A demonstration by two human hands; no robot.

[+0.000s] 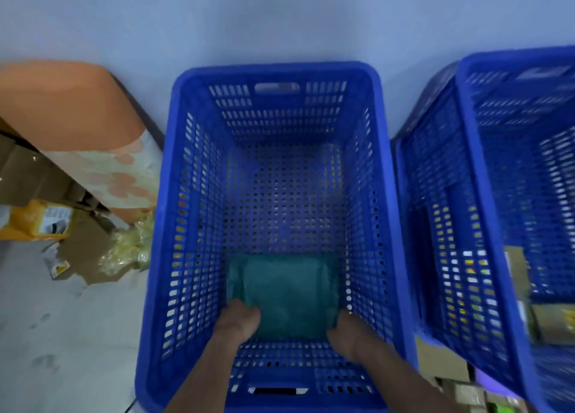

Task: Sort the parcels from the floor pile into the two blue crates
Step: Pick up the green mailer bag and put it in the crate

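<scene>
Two bare hands hold a teal soft-plastic parcel (286,291) low inside a blue perforated plastic crate (273,70).

The left hand (238,320) and right hand (348,333) each grip a near corner of the parcel, fingers (245,311) curled over its edge. It is the only parcel seen in this crate, at its near end. A second blue perforated crate (466,194) on the right holds a few brownish boxes (550,322). A yellow padded parcel (40,222) lies on the floor to the left, so sorting looks barely begun. The fingertips are hidden, the right crate is cut off and blurred, and whether the parcel touches the bottom is unclear.
</scene>
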